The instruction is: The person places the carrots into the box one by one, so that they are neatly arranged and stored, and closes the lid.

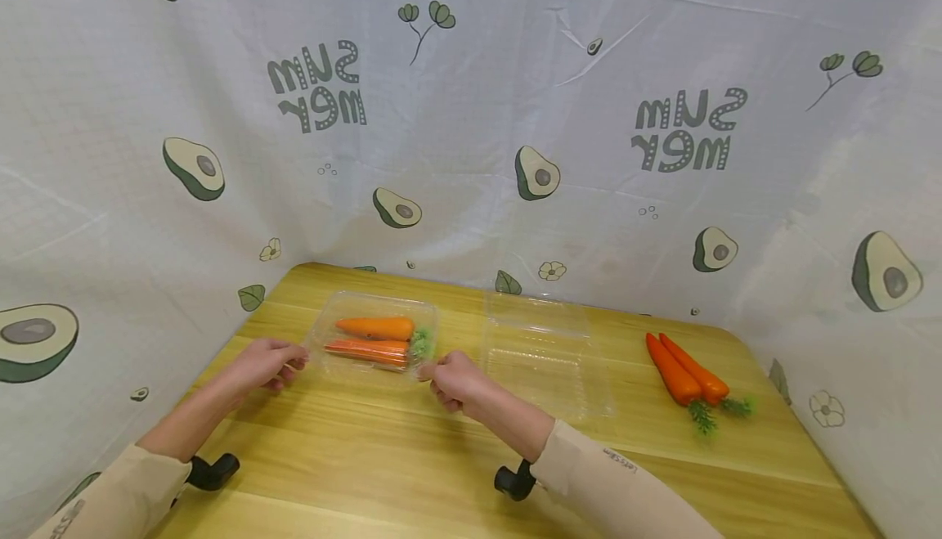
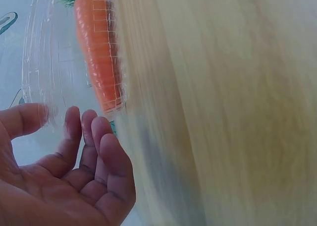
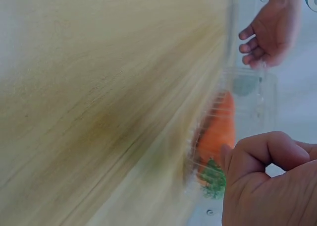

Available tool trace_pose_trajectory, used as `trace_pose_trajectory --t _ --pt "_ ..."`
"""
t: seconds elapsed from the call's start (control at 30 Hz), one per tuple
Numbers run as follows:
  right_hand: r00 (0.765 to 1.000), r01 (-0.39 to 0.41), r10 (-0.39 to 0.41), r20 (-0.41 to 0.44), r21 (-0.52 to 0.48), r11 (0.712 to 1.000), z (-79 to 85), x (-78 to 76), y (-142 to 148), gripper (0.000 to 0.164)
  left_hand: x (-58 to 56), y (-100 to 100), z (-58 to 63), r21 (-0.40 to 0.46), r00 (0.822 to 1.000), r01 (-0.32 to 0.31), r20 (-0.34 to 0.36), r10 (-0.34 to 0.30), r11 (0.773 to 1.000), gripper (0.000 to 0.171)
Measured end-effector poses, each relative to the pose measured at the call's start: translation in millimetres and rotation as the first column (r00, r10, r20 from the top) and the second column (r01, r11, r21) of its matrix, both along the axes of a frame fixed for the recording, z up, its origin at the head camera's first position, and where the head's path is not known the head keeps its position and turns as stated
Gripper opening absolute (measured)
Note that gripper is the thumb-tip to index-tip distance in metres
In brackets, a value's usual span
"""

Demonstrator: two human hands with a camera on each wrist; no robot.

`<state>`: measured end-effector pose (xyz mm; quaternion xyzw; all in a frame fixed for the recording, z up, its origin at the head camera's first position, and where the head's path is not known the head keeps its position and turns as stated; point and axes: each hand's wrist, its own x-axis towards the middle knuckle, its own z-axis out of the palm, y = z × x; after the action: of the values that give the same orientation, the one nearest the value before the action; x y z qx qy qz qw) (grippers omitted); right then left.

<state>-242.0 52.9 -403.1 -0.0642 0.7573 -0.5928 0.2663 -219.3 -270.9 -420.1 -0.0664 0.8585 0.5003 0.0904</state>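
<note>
Hold the clear container [image 1: 383, 304] level, your right hand [image 1: 456, 379] pinching one near corner and your left hand [image 1: 263, 366], it seems, pinching the other.

Wooden table [image 1: 368, 457]: clear containers [image 1: 361, 307], two carrots [image 1: 674, 371]

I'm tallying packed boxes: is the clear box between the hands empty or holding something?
Holding something: two orange carrots with green tops show inside the clear box. Whether it is fastened, I cannot tell.
</note>
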Motion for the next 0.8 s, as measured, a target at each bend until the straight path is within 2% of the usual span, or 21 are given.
trace_pose_trajectory --t 0.2,0.3,0.4,0.43,0.5,0.57,0.7,0.8 --pt "0.999 -0.039 0.039 0.000 0.018 0.999 6.7 2.8 6 0.022 2.7 2 3.3 -0.129 0.994 -0.062 -0.099 0.049 0.990 0.039" --pt "0.999 -0.046 0.046 -0.002 0.030 0.998 7.8 3.9 8 0.032 4.3 5 3.7 -0.205 0.986 -0.081 -0.158 0.049 0.975 0.043" --pt "0.999 -0.052 0.052 -0.005 0.039 0.998 8.4 4.7 11 0.045 4.8 11 4.2 -0.253 0.970 -0.119 -0.238 0.058 0.960 0.046" --pt "0.999 -0.049 0.050 -0.012 0.042 0.998 8.9 5.2 12 0.043 4.9 13 4.6 -0.258 0.959 -0.141 -0.274 0.068 0.956 0.046" --pt "0.998 -0.050 0.051 -0.025 0.041 0.998 10.8 6.2 15 0.029 5.1 17 6.5 -0.259 0.930 -0.196 -0.354 0.095 0.946 0.044" --pt "0.998 -0.048 0.050 -0.041 0.040 0.998 13.6 7.9 17 0.020 6.1 22 9.4 -0.254 0.889 -0.248 -0.443 0.115 0.935 0.041" --pt "0.997 -0.044 0.046 -0.065 0.039 0.998 20.4 12.4 21 0.042 10.7 36 14.4 -0.243 0.803 -0.291 -0.587 0.099 0.925 0.032" --pt "0.996 -0.031 0.035 -0.079 0.042 0.999 24.5 14.7 26 0.050 14.9 49 16.1 -0.212 0.738 -0.274 -0.671 0.064 0.938 0.025"
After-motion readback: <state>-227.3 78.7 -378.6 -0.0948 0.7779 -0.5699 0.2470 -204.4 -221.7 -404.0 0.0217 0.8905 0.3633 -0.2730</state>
